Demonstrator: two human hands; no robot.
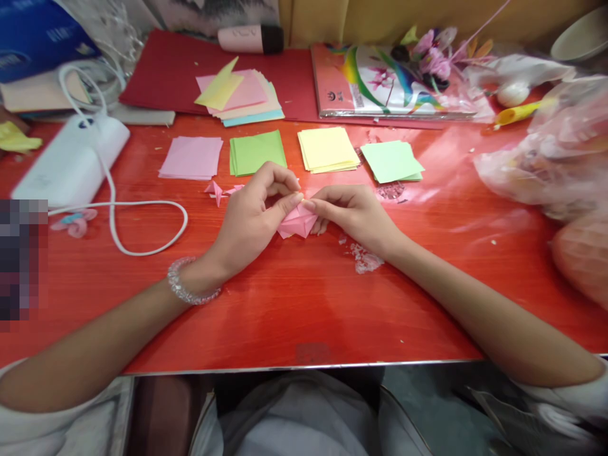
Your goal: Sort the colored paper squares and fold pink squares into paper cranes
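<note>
A folded pink paper piece [298,221] is held between my two hands above the middle of the red table. My left hand [256,218], with a clear beaded bracelet on its wrist, pinches the top of the paper from the left. My right hand [354,212] pinches it from the right, the two thumbs nearly touching. Small folded pink pieces [216,192] lie just behind my left hand. Beyond my hands is a row of square paper stacks: pink [190,158], green [257,153], yellow [329,149] and pale green [392,161].
A white power bank [71,158] with a looping cable [113,209] lies at the left. Mixed papers [247,95], a pink-and-black marker [249,39] and a paper pack [380,82] are at the back. Plastic bags [536,145] crowd the right side.
</note>
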